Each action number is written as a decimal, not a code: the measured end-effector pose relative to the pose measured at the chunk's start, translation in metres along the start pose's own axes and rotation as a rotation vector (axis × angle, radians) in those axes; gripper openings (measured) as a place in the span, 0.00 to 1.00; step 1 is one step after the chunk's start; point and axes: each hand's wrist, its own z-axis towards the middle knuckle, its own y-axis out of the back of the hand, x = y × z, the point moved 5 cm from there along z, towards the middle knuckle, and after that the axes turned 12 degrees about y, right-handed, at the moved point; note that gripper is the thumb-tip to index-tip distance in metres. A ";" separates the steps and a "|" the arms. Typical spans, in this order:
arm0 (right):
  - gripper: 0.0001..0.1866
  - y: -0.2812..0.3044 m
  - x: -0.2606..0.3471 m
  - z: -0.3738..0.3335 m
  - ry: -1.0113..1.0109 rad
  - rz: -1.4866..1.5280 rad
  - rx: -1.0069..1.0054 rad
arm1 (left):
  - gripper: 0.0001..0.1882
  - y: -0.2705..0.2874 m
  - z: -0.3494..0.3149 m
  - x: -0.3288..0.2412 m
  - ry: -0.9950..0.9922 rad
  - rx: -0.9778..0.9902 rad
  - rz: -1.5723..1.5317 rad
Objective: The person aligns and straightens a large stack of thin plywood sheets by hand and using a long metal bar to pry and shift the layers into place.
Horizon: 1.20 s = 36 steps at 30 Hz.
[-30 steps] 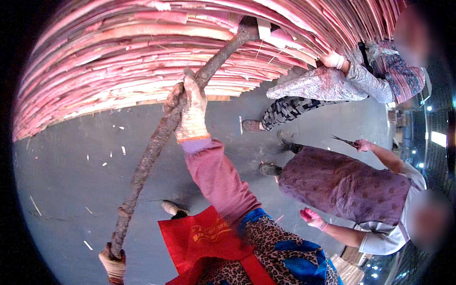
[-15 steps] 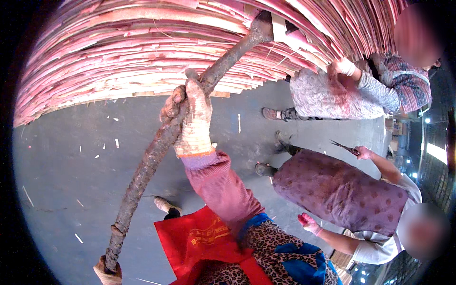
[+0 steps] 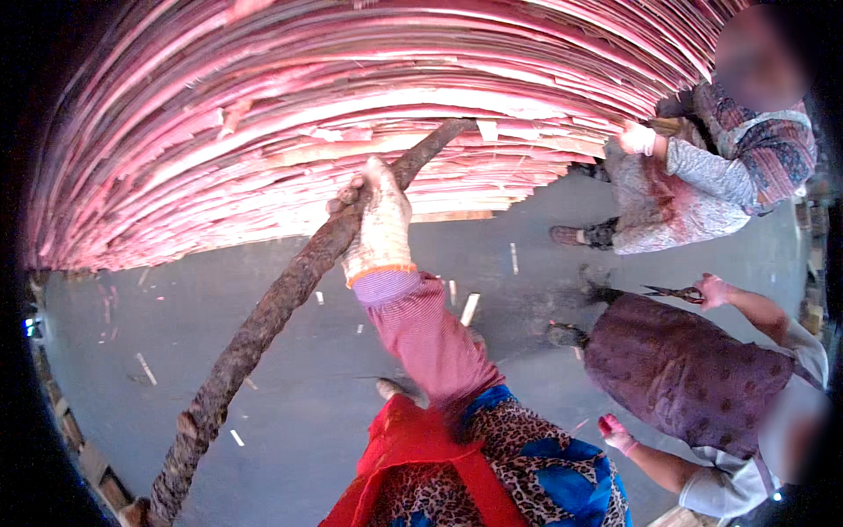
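A long, rough wooden pole (image 3: 250, 342), dark and knotty, runs slantwise from the lower left up to a tall stack of thin pink-edged wood sheets (image 3: 290, 105). My right hand (image 3: 379, 220), in a dirty pale knit glove, is closed round its upper part. At the lower left edge a small part of my left hand (image 3: 134, 511) shows closed at the pole's near end; most of it is cut off. The pole's far tip goes in among the sheets, beside a pale wood piece (image 3: 488, 130) sticking out.
At the right, a person (image 3: 694, 189) in a stained grey apron touches the stack. Nearer, another person (image 3: 694, 378) in a dark apron holds scissors (image 3: 674, 293). Wood slivers (image 3: 470, 309) lie on the grey floor (image 3: 290, 422). A red cloth (image 3: 413, 448) hangs at my front.
The pole's far end now shows lower in the view, as does the stack. My left hand has slid mostly out of view. Both people appear farther right; my right hand keeps its grip.
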 end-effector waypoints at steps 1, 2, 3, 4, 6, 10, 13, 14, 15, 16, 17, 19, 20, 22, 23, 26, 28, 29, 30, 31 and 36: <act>0.10 -0.006 0.004 0.000 0.042 -0.001 -0.003 | 0.29 0.009 0.007 -0.018 0.027 0.074 0.122; 0.10 -0.010 0.013 0.001 0.095 -0.005 -0.005 | 0.29 0.013 0.016 -0.039 0.047 0.149 0.239; 0.09 -0.002 0.014 0.008 0.091 -0.010 0.006 | 0.35 0.000 0.029 -0.042 0.307 0.331 0.218; 0.09 0.005 0.015 0.013 0.102 -0.031 0.017 | 0.23 -0.031 0.046 -0.002 0.220 0.048 0.067; 0.09 0.025 -0.014 0.008 0.057 -0.120 0.037 | 0.20 -0.106 0.050 0.038 0.255 0.099 -0.107; 0.10 0.059 -0.020 0.033 0.101 -0.164 0.048 | 0.14 -0.198 0.108 0.035 0.034 0.080 -0.263; 0.12 0.073 -0.022 0.048 0.130 -0.150 0.092 | 0.13 -0.225 0.131 0.046 0.009 0.025 -0.344; 0.13 0.073 -0.021 0.051 0.137 -0.162 0.095 | 0.13 -0.236 0.138 0.052 -0.012 0.005 -0.351; 0.13 0.074 -0.022 0.052 0.143 -0.175 0.092 | 0.12 -0.244 0.147 0.058 -0.033 -0.016 -0.358; 0.14 0.076 -0.024 0.052 0.150 -0.182 0.104 | 0.13 -0.251 0.149 0.059 -0.025 -0.008 -0.316; 0.14 0.078 -0.025 0.053 0.157 -0.189 0.117 | 0.14 -0.260 0.153 0.060 -0.016 0.002 -0.388; 0.15 0.081 -0.027 0.055 0.176 -0.208 0.127 | 0.15 -0.271 0.159 0.061 -0.033 0.006 -0.460; 0.15 0.083 -0.027 0.056 0.189 -0.220 0.124 | 0.16 -0.273 0.162 0.059 -0.059 -0.001 -0.460; 0.16 0.086 -0.029 0.060 0.202 -0.235 0.121 | 0.17 -0.284 0.171 0.065 -0.080 0.008 -0.463; 0.17 0.088 -0.030 0.062 0.201 -0.239 0.120 | 0.17 -0.293 0.178 0.074 -0.075 0.023 -0.466; 0.18 0.094 -0.032 0.067 0.213 -0.277 0.090 | 0.18 -0.283 0.178 0.058 -0.102 0.007 -0.394; 0.18 0.097 -0.033 0.069 0.213 -0.287 0.082 | 0.18 -0.278 0.179 0.050 -0.120 -0.014 -0.337; 0.18 0.098 -0.034 0.070 0.207 -0.279 0.091 | 0.18 -0.279 0.181 0.051 -0.123 -0.020 -0.318; 0.18 0.099 -0.035 0.072 0.201 -0.272 0.100 | 0.18 -0.280 0.183 0.051 -0.127 -0.026 -0.299; 0.16 0.097 -0.035 0.069 0.200 -0.268 0.095 | 0.18 -0.280 0.184 0.050 -0.129 -0.033 -0.293; 0.13 0.096 -0.037 0.070 0.200 -0.250 0.097 | 0.18 -0.286 0.194 0.048 -0.143 -0.043 -0.303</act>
